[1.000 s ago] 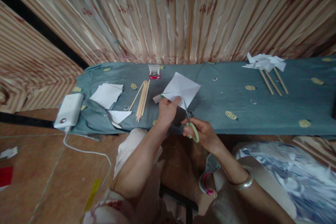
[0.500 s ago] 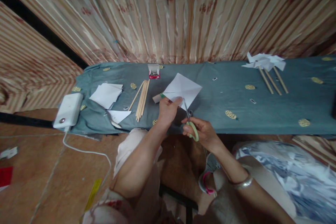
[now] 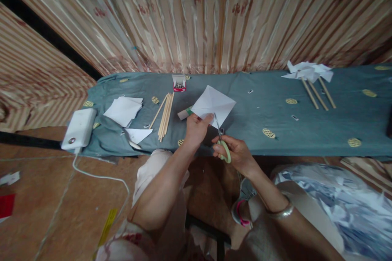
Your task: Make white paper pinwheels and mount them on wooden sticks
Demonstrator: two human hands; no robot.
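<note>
A square of white paper (image 3: 216,100) is held above the cloth-covered table, one corner pointing away from me. My left hand (image 3: 197,130) grips its near-left edge, thumb on top. Creases or a slit run from the left corner toward the middle. My right hand (image 3: 235,151) is closed around the green handles of a pair of scissors (image 3: 226,151). The blades lie at the paper's near corner, their tips close to my left thumb. Partly under the paper, beside my left hand, lies a small tube-like object (image 3: 183,114) with a green end.
Left of the paper lie several wooden sticks (image 3: 166,116), a red box of small metal pieces (image 3: 179,84), stacked white paper (image 3: 124,110) and a folded paper piece (image 3: 138,134). A white power bank (image 3: 79,128) sits at the left edge. Paper pinwheels (image 3: 309,72) lie far right.
Almost nothing differs. Both hands keep their places, and the scissors have shifted very slightly at the paper's near corner.
</note>
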